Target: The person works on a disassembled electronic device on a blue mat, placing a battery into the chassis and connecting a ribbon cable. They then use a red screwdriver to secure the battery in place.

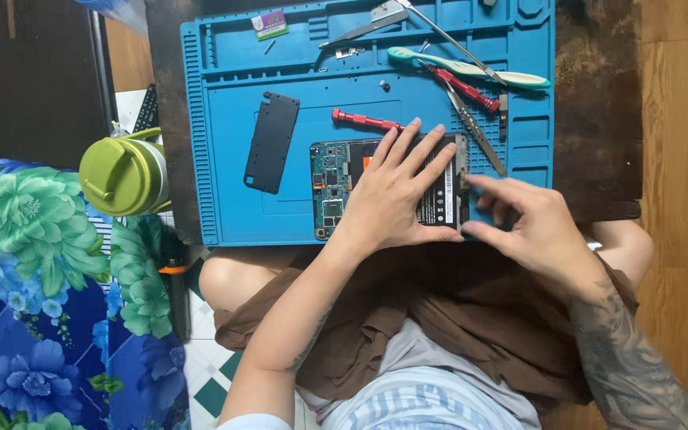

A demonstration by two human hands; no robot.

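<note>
An opened phone (334, 187) lies on a blue work mat (232, 215), its green circuit board bare at the left and a black battery (439, 199) at the right. My left hand (392, 195) lies flat over the phone's middle, fingers spread on the battery. My right hand (531, 223) is at the phone's right end, thumb and forefinger touching its edge. A black back plate (271, 142) rests on the mat left of the phone. A red screwdriver (364, 121) sits just above my left fingertips.
Tweezers (475, 131), a second red screwdriver (463, 87), a toothbrush (471, 70) and small parts lie along the mat's top. A green lidded jug (121, 173) stands left of the dark wooden table (599, 119). Flowered blue fabric (33, 318) covers the lower left.
</note>
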